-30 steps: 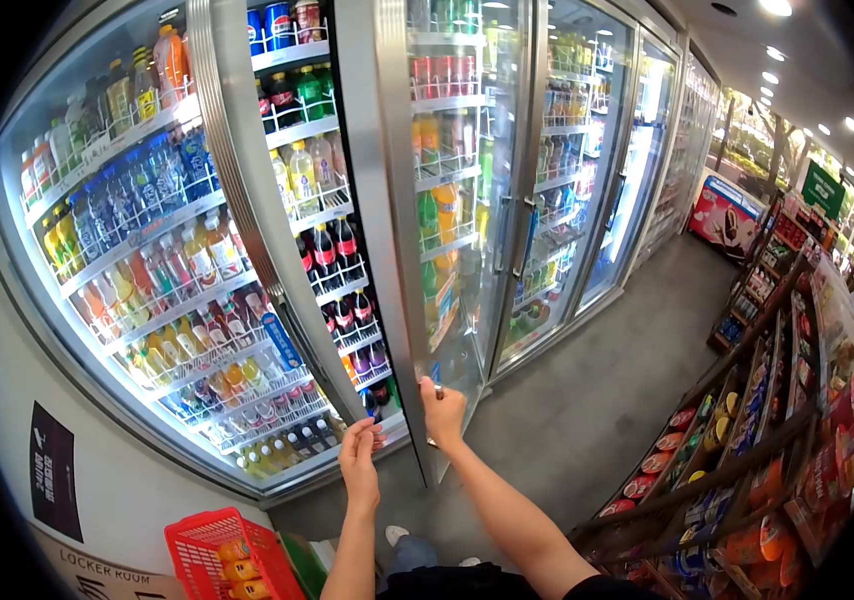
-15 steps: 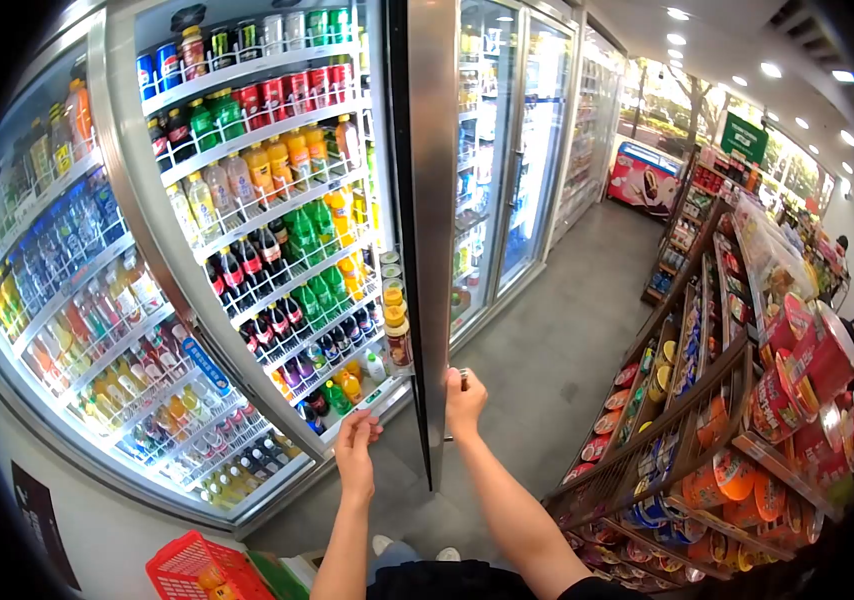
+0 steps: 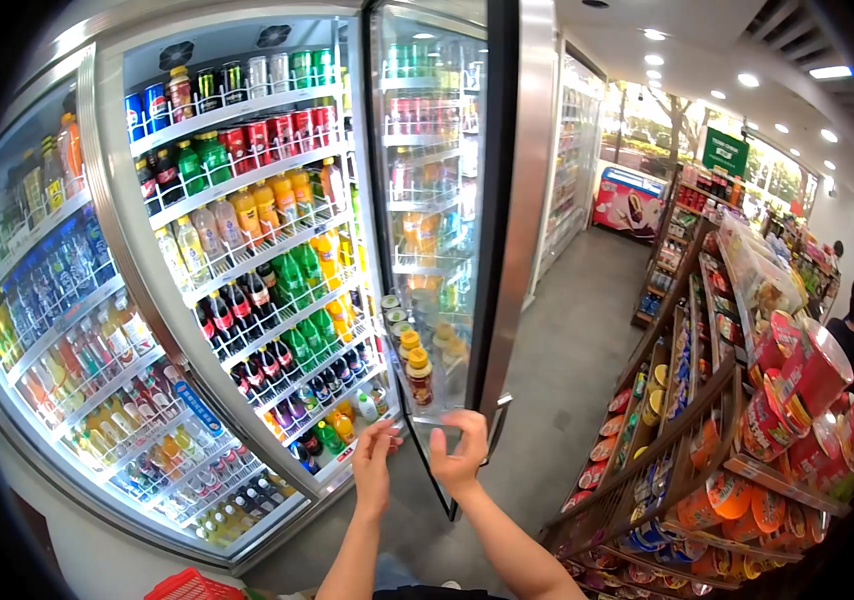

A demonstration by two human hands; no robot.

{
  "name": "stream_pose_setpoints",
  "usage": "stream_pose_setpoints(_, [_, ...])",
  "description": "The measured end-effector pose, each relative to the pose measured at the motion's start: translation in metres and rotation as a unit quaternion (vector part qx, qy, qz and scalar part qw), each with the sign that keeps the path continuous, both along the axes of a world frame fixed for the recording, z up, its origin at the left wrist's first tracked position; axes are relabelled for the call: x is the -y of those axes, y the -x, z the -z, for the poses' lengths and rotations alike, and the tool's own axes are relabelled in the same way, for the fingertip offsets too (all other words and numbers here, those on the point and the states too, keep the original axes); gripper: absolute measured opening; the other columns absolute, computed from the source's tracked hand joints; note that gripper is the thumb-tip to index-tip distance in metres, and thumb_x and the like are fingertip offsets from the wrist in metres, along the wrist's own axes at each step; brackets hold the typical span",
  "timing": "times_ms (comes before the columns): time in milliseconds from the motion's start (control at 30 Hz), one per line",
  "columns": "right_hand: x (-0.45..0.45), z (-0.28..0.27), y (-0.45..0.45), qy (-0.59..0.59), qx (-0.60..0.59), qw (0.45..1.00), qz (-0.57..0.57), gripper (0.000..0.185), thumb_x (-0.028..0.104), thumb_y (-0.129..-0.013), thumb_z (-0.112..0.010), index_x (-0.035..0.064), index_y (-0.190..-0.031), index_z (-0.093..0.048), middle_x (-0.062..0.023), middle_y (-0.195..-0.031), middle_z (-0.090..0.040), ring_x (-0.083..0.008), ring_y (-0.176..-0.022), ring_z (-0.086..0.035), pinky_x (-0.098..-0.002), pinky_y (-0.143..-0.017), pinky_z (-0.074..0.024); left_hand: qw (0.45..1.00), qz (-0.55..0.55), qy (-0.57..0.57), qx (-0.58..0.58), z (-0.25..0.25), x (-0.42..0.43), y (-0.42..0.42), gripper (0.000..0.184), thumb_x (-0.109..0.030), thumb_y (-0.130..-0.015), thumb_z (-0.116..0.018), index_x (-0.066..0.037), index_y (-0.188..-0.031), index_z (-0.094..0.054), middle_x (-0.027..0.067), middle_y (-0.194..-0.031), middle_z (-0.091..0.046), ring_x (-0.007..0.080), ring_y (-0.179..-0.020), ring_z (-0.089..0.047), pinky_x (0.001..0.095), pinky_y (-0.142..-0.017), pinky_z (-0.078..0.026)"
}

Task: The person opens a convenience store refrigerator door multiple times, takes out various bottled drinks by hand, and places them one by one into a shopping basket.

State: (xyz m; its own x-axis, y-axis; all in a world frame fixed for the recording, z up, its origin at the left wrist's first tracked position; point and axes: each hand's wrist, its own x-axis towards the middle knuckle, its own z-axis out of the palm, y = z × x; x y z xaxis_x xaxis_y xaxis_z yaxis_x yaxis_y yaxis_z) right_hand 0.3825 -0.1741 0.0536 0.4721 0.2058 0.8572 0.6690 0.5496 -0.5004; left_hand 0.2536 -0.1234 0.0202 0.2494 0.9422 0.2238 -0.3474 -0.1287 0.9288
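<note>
In front of me stands a drinks fridge with its glass door (image 3: pixel 432 230) swung open, the shelves mirrored in the glass. My right hand (image 3: pixel 459 455) is near the door's lower part, thumb and fingers apart in a curve, nothing visible in it. The door's metal handle (image 3: pixel 501 425) is just right of that hand, and I cannot tell whether they touch. My left hand (image 3: pixel 374 460) hovers before the lowest shelf, fingers loosely bent and apart, holding nothing. Yellow-capped bottles (image 3: pixel 415 365) stand at the fridge's right edge, above and between both hands.
Cola bottles (image 3: pixel 234 303) and red cans (image 3: pixel 280 130) fill the fridge shelves. Another closed fridge (image 3: pixel 67 300) stands left, and a red basket (image 3: pixel 192 586) is low beside me. Racks with instant-noodle tubs (image 3: pixel 727 495) line the right side. A person (image 3: pixel 852 325) is beyond them.
The fridge door has swung farther right, showing its inner glass. My right hand has gone from closed at the door's edge to opened fingers. My left hand has shifted slightly right and lower.
</note>
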Motion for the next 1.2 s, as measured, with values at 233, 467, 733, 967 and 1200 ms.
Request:
stream_pose_setpoints(233, [-0.105,-0.015,0.019,0.093,-0.034,0.981,-0.167,0.015,0.006,-0.090,-0.060,-0.0023,-0.102,-0.060,-0.0110,-0.095,-0.064,-0.0185,-0.090,-0.063,-0.0303,-0.083,-0.0488,0.998,-0.066,-0.014,0.019,-0.023,-0.066,0.043,0.023,-0.012,-0.100,-0.052,-0.002,-0.120,-0.060,0.0064,-0.105,-0.066,0.0129,-0.091,-0.062,0.0272,-0.085,-0.049])
stream_pose_setpoints(467, [-0.223,-0.056,0.023,0.132,-0.153,0.896,-0.396,0.024,0.011,-0.099,-0.052,-0.0024,-0.118,-0.055,-0.0109,-0.108,-0.067,-0.0181,-0.096,-0.066,-0.0285,-0.085,-0.0498,0.992,-0.120,-0.049,0.007,-0.060,-0.143,0.085,0.024,-0.013,-0.101,-0.051,-0.002,-0.120,-0.060,0.0090,-0.109,-0.065,0.0137,-0.093,-0.060,0.0283,-0.087,-0.048])
stream_pose_setpoints(733, [-0.245,-0.039,0.033,0.216,-0.160,0.879,-0.394,0.035,0.010,-0.099,-0.052,-0.0033,-0.131,-0.051,-0.0130,-0.120,-0.063,-0.0186,-0.106,-0.063,-0.0292,-0.094,-0.0472,0.999,-0.045,-0.018,0.023,-0.051,-0.239,0.052,0.023,-0.010,-0.101,-0.049,-0.001,-0.119,-0.059,0.0079,-0.107,-0.066,0.0129,-0.093,-0.061,0.0268,-0.084,-0.047])
stream_pose_setpoints(967, [-0.279,-0.036,-0.015,0.203,-0.243,0.884,-0.344,0.052,0.027,-0.098,-0.053,0.0034,-0.143,-0.041,-0.0157,-0.136,-0.053,-0.0249,-0.120,-0.056,-0.0378,-0.099,-0.0450,1.000,-0.007,-0.004,0.019,-0.043,-0.303,0.055,0.025,-0.013,-0.101,-0.049,-0.002,-0.121,-0.059,0.0072,-0.107,-0.065,0.0129,-0.092,-0.060,0.0275,-0.085,-0.046])
stream_pose_setpoints(1200, [-0.316,-0.060,-0.030,0.208,-0.255,0.888,-0.321,0.070,0.050,-0.094,-0.052,0.0110,-0.150,-0.033,-0.0177,-0.149,-0.040,-0.0321,-0.131,-0.048,-0.0452,-0.105,-0.0412,0.999,0.020,-0.017,0.019,-0.053,-0.339,0.040,0.024,-0.012,-0.100,-0.050,-0.003,-0.120,-0.059,0.0061,-0.108,-0.064,0.0129,-0.094,-0.058,0.0275,-0.086,-0.045])
